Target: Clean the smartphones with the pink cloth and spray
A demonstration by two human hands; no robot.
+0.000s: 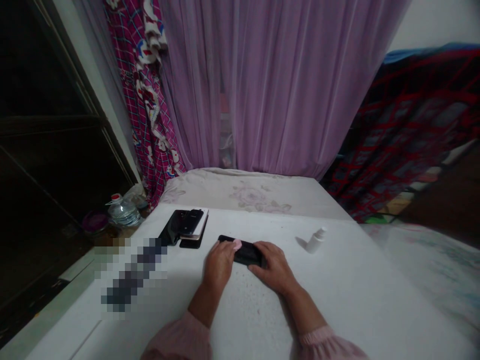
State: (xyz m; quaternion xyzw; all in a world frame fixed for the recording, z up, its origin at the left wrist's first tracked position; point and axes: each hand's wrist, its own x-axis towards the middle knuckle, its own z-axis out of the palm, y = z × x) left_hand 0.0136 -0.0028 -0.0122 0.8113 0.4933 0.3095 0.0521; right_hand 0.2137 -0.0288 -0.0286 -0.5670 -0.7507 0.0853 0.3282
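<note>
A black phone lies flat on the white table in front of me. My right hand grips its right end, thumb along the near edge and fingers over the far side. My left hand is at the phone's left end, its fingers closed over a small pink piece, apparently cloth, pressed to the phone's face. To the left, a dark phone rests on a stack with a white-sided item, and another black phone lies beside it. A small white spray bottle stands to the right.
Small specks dot the white table near my hands. A pixelated patch covers something at the table's left. Beyond the table are a floral cloth and purple curtains. A large water bottle stands off the left edge.
</note>
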